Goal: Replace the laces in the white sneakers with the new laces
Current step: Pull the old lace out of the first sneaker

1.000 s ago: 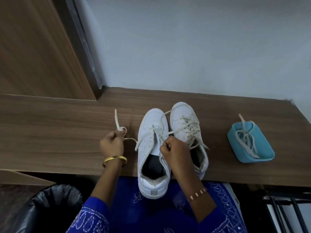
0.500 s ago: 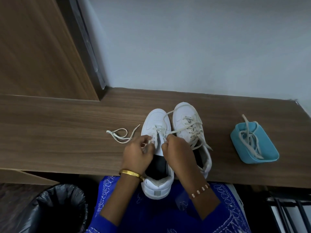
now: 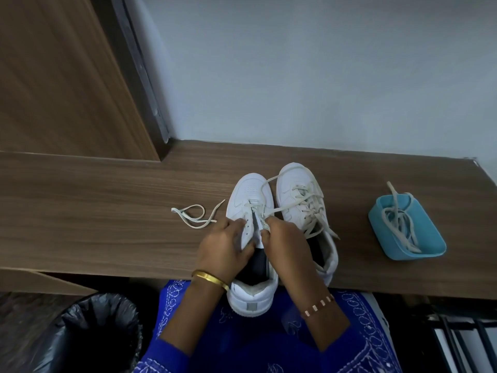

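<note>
Two white sneakers stand side by side on the wooden desk (image 3: 107,216), toes toward the wall. The left sneaker (image 3: 248,195) has only its lowest eyelets laced; its heel hangs over the desk's front edge. My left hand (image 3: 224,247) grips the left side of its upper near the eyelets. My right hand (image 3: 285,243) pinches the lace (image 3: 265,226) at the right eyelet row. A free lace end (image 3: 195,215) lies curled on the desk to the left. The right sneaker (image 3: 301,200) is fully laced. A blue tray (image 3: 430,250) at the right holds cream laces (image 3: 398,224).
A wooden cabinet panel (image 3: 61,84) rises at the back left, and a grey wall (image 3: 322,68) runs behind the desk. A bin with a black liner (image 3: 88,335) stands below the desk at the left. Black metal bars (image 3: 465,343) show at the lower right.
My left hand let go of the lace end, which now lies curled on the desk, and moved right onto the left sneaker's upper. My right hand stayed at the eyelets.
</note>
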